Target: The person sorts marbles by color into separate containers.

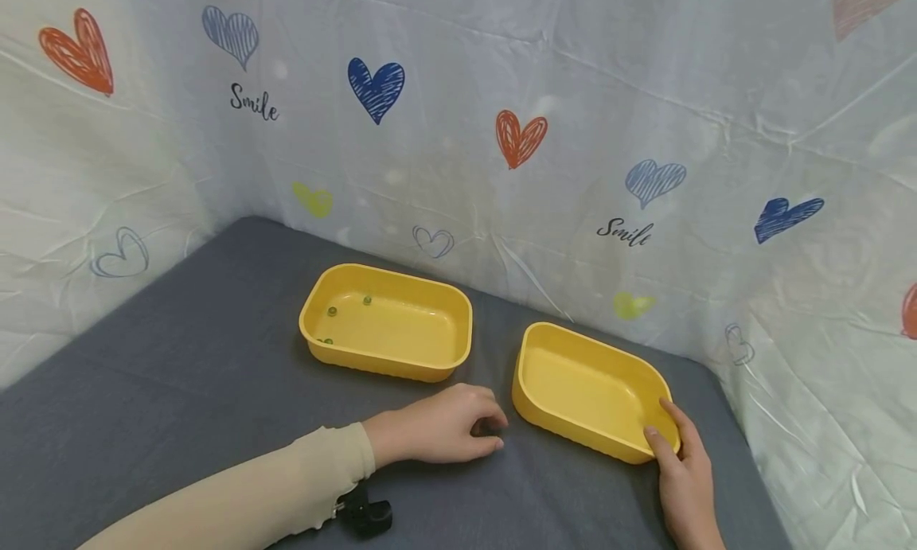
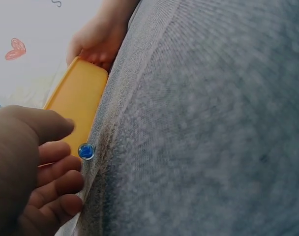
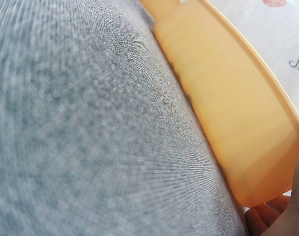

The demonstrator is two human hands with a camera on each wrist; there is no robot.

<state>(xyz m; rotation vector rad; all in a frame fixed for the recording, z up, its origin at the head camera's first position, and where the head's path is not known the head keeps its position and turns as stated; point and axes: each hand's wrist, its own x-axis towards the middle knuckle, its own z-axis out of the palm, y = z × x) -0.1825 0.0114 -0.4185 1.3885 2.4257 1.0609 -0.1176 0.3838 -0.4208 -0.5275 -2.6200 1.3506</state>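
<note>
My right hand [image 1: 686,474] grips the near right corner of a yellow tray [image 1: 595,438], its thumb over the rim. In the right wrist view, its fingers [image 3: 267,215] reach under that corner. My left hand [image 1: 444,427] is low over the grey cloth between two trays, fingers loosely curled and thumb apart from them. In the left wrist view, a clear marble with a blue swirl [image 2: 86,151] shows beside the left fingertips, not pinched; whether it touches them I cannot tell. The head view does not show this marble.
A second yellow tray [image 1: 387,360] stands to the left, with several small green marbles [image 1: 332,311] toward its left end. Grey cloth [image 1: 179,375] covers the table. Behind hangs a white curtain [image 1: 458,80] printed with hearts. A black device [image 1: 367,514] is strapped at the left wrist.
</note>
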